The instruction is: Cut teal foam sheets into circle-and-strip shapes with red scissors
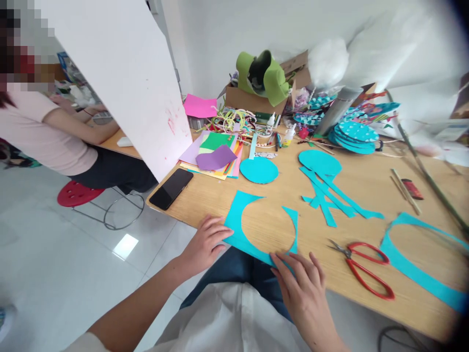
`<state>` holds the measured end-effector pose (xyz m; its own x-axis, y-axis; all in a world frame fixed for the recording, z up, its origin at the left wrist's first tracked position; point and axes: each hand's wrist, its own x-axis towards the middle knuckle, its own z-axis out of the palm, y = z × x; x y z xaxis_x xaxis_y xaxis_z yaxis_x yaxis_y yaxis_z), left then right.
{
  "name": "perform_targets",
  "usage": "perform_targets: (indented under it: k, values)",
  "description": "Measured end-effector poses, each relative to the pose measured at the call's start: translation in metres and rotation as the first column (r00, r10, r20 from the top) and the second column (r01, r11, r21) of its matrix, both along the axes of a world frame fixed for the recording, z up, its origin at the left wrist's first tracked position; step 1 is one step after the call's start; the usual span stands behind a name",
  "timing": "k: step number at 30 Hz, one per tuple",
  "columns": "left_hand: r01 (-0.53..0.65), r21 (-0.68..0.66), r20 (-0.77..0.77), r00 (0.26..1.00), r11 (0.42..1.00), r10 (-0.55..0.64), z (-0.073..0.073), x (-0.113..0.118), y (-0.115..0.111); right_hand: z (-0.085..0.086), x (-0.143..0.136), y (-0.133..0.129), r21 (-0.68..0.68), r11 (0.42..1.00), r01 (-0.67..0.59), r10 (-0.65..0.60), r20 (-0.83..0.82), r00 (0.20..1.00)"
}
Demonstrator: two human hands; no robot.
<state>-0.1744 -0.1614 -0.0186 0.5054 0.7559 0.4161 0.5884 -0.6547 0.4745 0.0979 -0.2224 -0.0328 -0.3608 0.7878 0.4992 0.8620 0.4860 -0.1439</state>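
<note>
Under the left hand point(203, 247), its fingers apart, and the right hand point(303, 283), whose pinch cannot be told, the blue offcut point(233, 220) is left in one piece, its round removed, while discs point(259, 170) and strips point(325, 208) are already cut beyond.

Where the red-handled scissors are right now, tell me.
In the head view, the red-handled scissors lie on the table toward the right, near its front edge, between the person's right hand and the turquoise offcut at the far right.
</note>
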Motion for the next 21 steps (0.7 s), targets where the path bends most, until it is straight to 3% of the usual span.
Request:
perform_targets:
  k: [4, 8, 12, 17, 21]
  values:
    - [0.041, -0.014, 0.193, 0.98, 0.999, -0.038, 0.003, 0.0, 0.006, 0.008, 0.003, 0.004, 0.035, 0.999, -0.036, 0.04, -0.126, 0.991]
    - [0.06, -0.162, 0.404, 0.915, 0.985, 0.011, 0.013, 0.005, 0.014, 0.018, 0.01, 0.016, 0.038, 0.998, -0.042, 0.05, -0.253, 0.966]
    - [0.115, -0.305, 0.509, 0.859, 0.945, 0.06, 0.024, 0.009, 0.021, 0.022, 0.02, 0.027, 0.01, 0.998, -0.063, 0.062, -0.344, 0.937]
    - [0.164, -0.479, 0.544, 0.827, 0.862, 0.145, 0.033, 0.014, 0.03, 0.027, 0.029, 0.035, -0.208, 0.976, -0.067, -0.046, -0.496, 0.867]
    - [0.161, -0.606, 0.529, 0.813, 0.779, 0.243, 0.042, 0.018, 0.037, 0.034, 0.033, 0.043, -0.448, 0.893, -0.026, -0.285, -0.612, 0.737]
